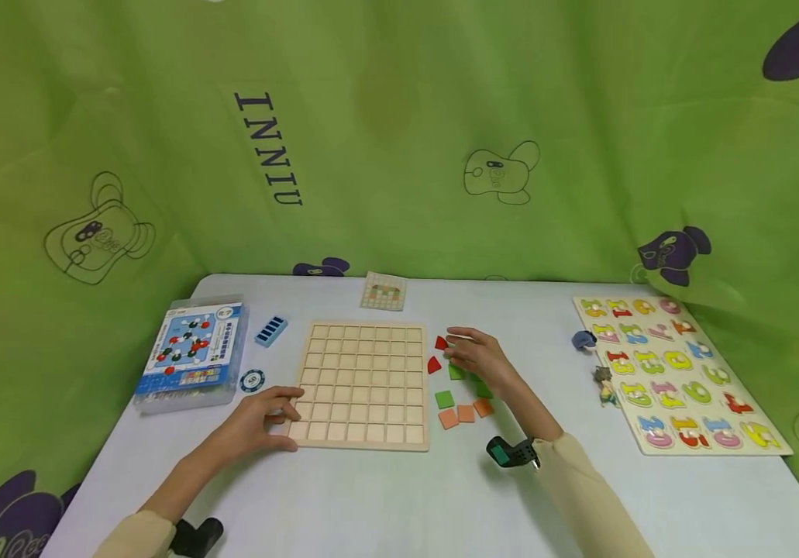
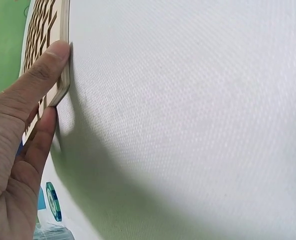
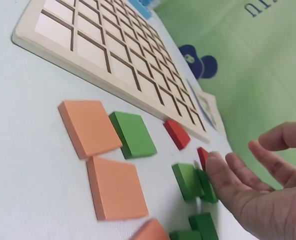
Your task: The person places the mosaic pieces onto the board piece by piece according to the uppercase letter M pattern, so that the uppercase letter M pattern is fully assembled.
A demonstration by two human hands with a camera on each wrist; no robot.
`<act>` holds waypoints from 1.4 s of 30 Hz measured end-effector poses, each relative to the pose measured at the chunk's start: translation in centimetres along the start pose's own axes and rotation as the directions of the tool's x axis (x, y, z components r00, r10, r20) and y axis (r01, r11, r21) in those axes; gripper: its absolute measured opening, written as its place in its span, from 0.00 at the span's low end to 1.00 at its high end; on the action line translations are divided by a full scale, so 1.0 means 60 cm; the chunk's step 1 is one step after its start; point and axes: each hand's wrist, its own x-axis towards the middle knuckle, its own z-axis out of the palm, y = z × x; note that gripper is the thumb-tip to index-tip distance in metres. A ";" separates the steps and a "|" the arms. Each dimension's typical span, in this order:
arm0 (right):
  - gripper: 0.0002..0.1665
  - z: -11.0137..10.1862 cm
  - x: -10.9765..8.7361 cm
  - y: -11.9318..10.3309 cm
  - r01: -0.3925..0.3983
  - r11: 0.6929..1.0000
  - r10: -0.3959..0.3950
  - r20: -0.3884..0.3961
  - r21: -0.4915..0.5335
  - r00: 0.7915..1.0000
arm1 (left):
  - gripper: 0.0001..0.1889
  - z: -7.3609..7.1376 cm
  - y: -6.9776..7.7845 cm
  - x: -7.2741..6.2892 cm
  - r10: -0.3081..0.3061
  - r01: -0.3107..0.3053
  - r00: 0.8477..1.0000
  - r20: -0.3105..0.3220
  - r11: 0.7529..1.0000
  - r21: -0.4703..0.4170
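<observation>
At the near left corner of the wooden grid board (image 1: 364,446), my left hand (image 1: 260,422) holds the frame. Its thumb (image 2: 50,60) presses the near edge, while a finger touches the side around the corner. The board's square cells are bare. Right of it, my right hand (image 1: 480,358) hovers with loosely bent fingers over green tiles (image 3: 187,181) and holds nothing. Two red pieces (image 1: 434,365) lie by the board's right edge, one close to the fingertips. Nearer to me are a separate green square (image 1: 445,399) and several orange squares (image 1: 466,414). The hand partly hides the green tiles.
Behind the board lies a pattern card (image 1: 383,292). A boxed molecule kit (image 1: 193,349), a blue striped block (image 1: 271,331) and a poker chip (image 1: 252,380) sit left. At right are a number puzzle board (image 1: 709,446), a cat figurine (image 1: 604,385) and a small blue object (image 1: 583,339).
</observation>
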 end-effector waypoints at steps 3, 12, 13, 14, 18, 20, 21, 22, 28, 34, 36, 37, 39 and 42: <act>0.26 0.006 0.006 -0.002 -0.009 1.000 0.009 0.009 -0.002 1.000 | 0.15 0.001 0.001 0.002 0.003 -0.003 1.000 0.007 1.000 -0.025; 0.25 -0.005 0.036 -0.017 -0.037 0.995 0.033 -0.046 -0.095 0.998 | 0.14 0.002 0.004 0.011 -0.001 0.002 1.000 0.017 1.000 -0.020; 0.26 -0.009 0.041 -0.017 -0.032 0.994 0.027 -0.045 -0.104 0.999 | 0.14 0.003 0.005 0.011 -0.002 0.002 1.000 0.017 1.000 -0.018; 0.26 -0.014 0.045 -0.018 -0.029 0.992 0.024 -0.045 -0.119 0.999 | 0.14 0.003 0.005 0.012 -0.005 0.005 1.000 0.017 1.000 -0.022; 0.27 -0.031 0.063 -0.017 -0.022 0.978 0.016 -0.031 -0.209 0.999 | 0.14 0.003 0.007 0.014 -0.017 0.018 1.000 0.017 1.000 -0.017; 0.27 -0.037 0.070 -0.015 -0.011 0.965 0.006 -0.018 -0.264 1.000 | 0.14 0.002 0.008 0.015 -0.025 0.025 1.000 0.016 1.000 -0.018; 0.27 -0.039 0.072 -0.015 0.004 0.957 -0.006 -0.007 -0.291 1.000 | 0.14 0.002 0.008 0.015 -0.028 0.029 0.999 0.017 0.999 -0.023; 0.27 -0.041 0.076 -0.013 0.019 0.950 -0.020 0.000 -0.312 1.000 | 0.14 0.002 0.008 0.015 -0.030 0.031 0.999 0.018 0.999 -0.027; 0.28 -0.049 0.095 -0.003 0.137 0.932 -0.124 0.059 -0.337 0.991 | 0.14 0.002 0.005 0.012 -0.030 0.031 0.999 0.018 0.998 -0.051; 0.24 -0.049 0.112 0.005 0.188 0.901 -0.176 0.067 -0.390 0.982 | 0.14 0.004 0.000 0.003 -0.028 0.030 0.999 0.023 0.997 -0.067; 0.22 -0.047 0.118 0.006 0.201 0.887 -0.193 0.062 -0.415 0.979 | 0.14 0.004 -0.001 0.000 -0.026 0.027 1.000 0.016 0.997 -0.068; 0.21 -0.046 0.120 0.006 0.204 0.884 -0.199 0.057 -0.422 0.978 | 0.14 0.004 0.000 -0.001 -0.024 0.025 1.000 0.013 0.997 -0.071; 0.20 -0.044 0.124 0.007 0.209 0.876 -0.207 0.052 -0.434 0.977 | 0.14 0.003 0.000 -0.002 -0.027 0.027 1.000 0.011 0.996 -0.082; 0.20 -0.043 0.129 0.009 0.206 0.869 -0.209 0.042 -0.450 0.977 | 0.14 0.003 0.001 -0.005 -0.030 0.031 0.999 0.011 0.995 -0.097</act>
